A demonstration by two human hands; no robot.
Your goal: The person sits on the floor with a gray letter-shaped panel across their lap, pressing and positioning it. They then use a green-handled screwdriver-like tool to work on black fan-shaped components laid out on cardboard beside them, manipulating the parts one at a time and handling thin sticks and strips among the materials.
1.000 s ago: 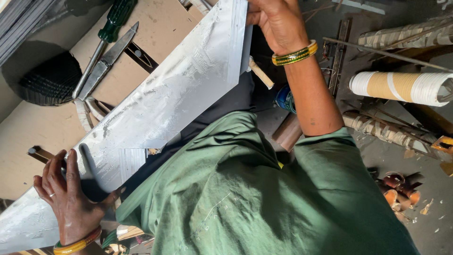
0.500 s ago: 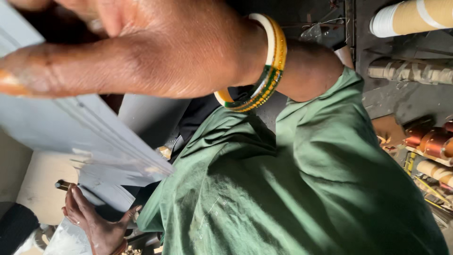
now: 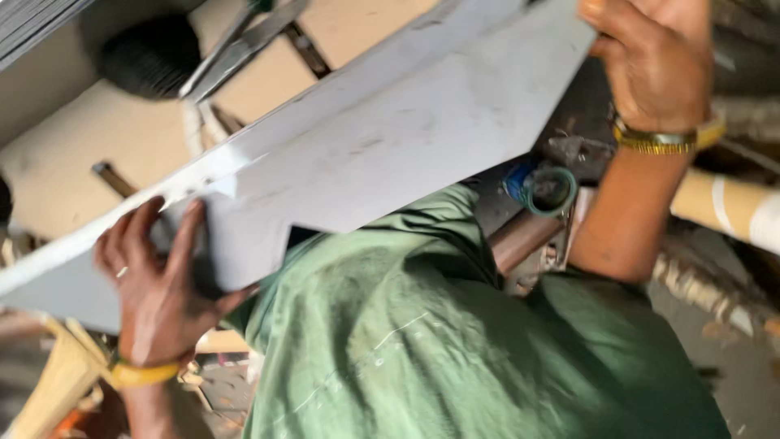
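A long grey metal sheet (image 3: 390, 154) with a folded edge lies slanted across the view, above my green-clad lap (image 3: 455, 349). My left hand (image 3: 154, 276), wearing a yellow bangle, grips the sheet's lower left end with the fingers spread on its face. My right hand (image 3: 650, 65), wearing a gold bangle, clasps the sheet's upper right corner. Motion blurs the picture.
Metal shears (image 3: 244, 41) and a black round object (image 3: 150, 57) lie on the tan floor beyond the sheet. A cardboard tube (image 3: 731, 211), a brown pipe (image 3: 528, 236) and a blue-green ring (image 3: 546, 187) sit at the right. Yellow strips (image 3: 57, 382) are at the lower left.
My right hand swung close past the camera, then returned to the sheet's upper corner. The sheet now appears larger and nearer, with both hands still on it.
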